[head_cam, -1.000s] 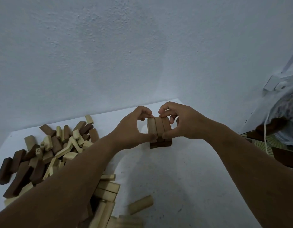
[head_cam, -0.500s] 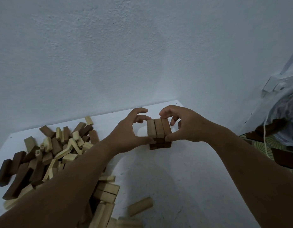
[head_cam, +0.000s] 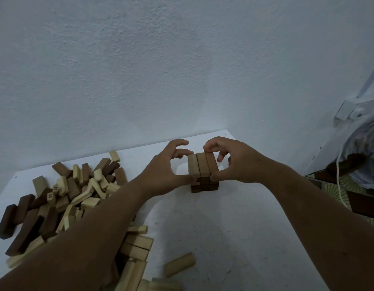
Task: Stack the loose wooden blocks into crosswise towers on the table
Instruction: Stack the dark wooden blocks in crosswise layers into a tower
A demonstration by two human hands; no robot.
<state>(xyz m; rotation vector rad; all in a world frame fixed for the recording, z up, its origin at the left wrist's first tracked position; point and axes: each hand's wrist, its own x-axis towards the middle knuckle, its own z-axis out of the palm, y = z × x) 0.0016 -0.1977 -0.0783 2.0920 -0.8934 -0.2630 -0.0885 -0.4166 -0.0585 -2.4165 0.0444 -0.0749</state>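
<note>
A short tower of wooden blocks [head_cam: 203, 175] stands on the white table [head_cam: 234, 227] near its far edge. Its top layer is three blocks side by side, pointing away from me, over darker layers below. My left hand [head_cam: 165, 171] pinches the tower's left side, thumb at the near end and fingers at the far end. My right hand [head_cam: 232, 162] pinches the right side the same way. A big pile of loose light and dark blocks [head_cam: 62, 198] lies to the left, partly hidden under my left forearm.
One loose light block [head_cam: 179, 264] lies alone near the front of the table. More light blocks [head_cam: 137, 244] sit beside my left forearm. A wall rises right behind the table. At the right stand a white bracket [head_cam: 354, 110], a cord [head_cam: 339, 185] and a plastic-covered object [head_cam: 366, 148].
Both hands stay at the tower's top layer; the fingers have opened slightly and shifted along the block ends. The tower is unmoved.
</note>
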